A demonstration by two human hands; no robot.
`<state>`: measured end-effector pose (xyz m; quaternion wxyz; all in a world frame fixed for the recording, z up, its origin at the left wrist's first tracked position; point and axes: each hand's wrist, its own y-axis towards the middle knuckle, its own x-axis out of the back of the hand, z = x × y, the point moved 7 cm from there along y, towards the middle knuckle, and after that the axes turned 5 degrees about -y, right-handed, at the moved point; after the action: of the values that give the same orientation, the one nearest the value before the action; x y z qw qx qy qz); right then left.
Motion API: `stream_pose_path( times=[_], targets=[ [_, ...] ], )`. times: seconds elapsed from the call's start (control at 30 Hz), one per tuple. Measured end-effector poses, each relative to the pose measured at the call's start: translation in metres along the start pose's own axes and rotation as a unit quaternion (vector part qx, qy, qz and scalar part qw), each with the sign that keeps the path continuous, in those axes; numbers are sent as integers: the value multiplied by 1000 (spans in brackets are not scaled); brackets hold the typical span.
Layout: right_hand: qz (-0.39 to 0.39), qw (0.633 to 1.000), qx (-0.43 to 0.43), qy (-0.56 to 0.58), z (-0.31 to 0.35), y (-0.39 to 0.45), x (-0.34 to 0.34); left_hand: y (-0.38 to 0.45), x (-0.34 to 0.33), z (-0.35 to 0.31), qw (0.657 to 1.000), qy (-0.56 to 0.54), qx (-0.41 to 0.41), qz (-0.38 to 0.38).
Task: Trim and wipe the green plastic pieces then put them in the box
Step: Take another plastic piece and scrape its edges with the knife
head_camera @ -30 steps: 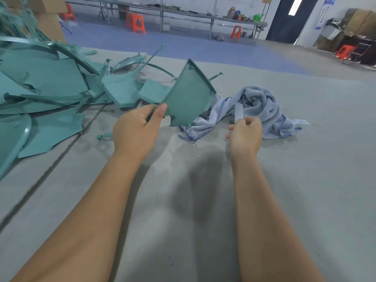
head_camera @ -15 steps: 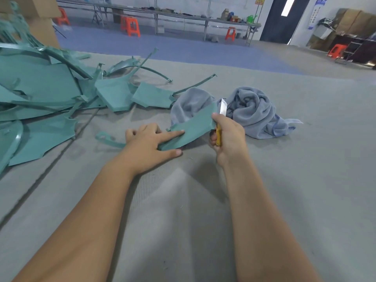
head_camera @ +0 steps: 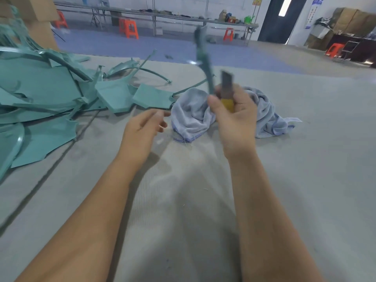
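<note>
Right hand (head_camera: 234,119) grips yellow-handled knife (head_camera: 226,92) plus a thin green plastic piece (head_camera: 204,60) seen edge-on, blurred — raised above crumpled grey towel (head_camera: 266,117). Left hand (head_camera: 142,131) released, fingers loose. Flat green offcuts (head_camera: 50,94) piled left on ribbed grey mat (head_camera: 305,169).

Right hand up, blurred, centre frame
Right hand (head_camera: 234,119) grips a yellow-handled knife (head_camera: 226,89) and green piece (head_camera: 204,60); left hand (head_camera: 142,131) hangs loose; green pile (head_camera: 46,94) upper left.
</note>
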<state>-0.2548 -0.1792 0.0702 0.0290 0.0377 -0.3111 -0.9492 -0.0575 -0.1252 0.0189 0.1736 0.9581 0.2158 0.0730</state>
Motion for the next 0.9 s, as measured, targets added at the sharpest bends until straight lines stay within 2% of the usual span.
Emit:
stream_pose_path(
  times=[0.07, 0.1, 0.13, 0.17, 0.2, 0.23, 0.33, 0.4, 0.5, 0.6, 0.67, 0.73, 0.9],
  targets=[
    [55, 988, 3, -143, -10, -8, -20, 6, 3, 15, 984, -143, 105, -10],
    [110, 962, 13, -248, -18, -14, -32, 7, 4, 22, 966, -211, 147, -13],
    [173, 919, 27, -354, -27, -21, -42, 8, 6, 27, 949, -257, 180, -16],
    [229, 874, 37, -427, -38, -28, -50, 8, 7, 31, 940, -274, 204, -16],
    [272, 846, 38, -457, -46, -34, -55, 7, 9, 35, 939, -264, 220, -16],
    [297, 836, 32, -460, -51, -38, -57, 6, 9, 38, 944, -235, 229, -16],
    [292, 848, 48, -439, -50, -41, -60, 6, 9, 41, 969, -122, 214, -2],
    [250, 896, 31, -364, -45, -40, -58, 8, 7, 39, 979, -86, 183, 10],
    [99, 973, -29, -206, -36, -35, -47, 9, 3, 31, 988, -88, 125, 31],
    [-13, 997, -63, -46, -32, -33, -36, 6, -4, 21, 988, -118, 86, 54],
    [-14, 997, -79, -14, -37, -32, -35, 6, -4, 18, 987, -136, 76, 51],
    [6, 994, -97, -50, -45, -33, -37, 8, -1, 20, 988, -134, 76, 27],
    [90, 969, -226, -33, -76, -39, -48, 10, 7, 48, 982, -96, 158, -40]
  ],
)
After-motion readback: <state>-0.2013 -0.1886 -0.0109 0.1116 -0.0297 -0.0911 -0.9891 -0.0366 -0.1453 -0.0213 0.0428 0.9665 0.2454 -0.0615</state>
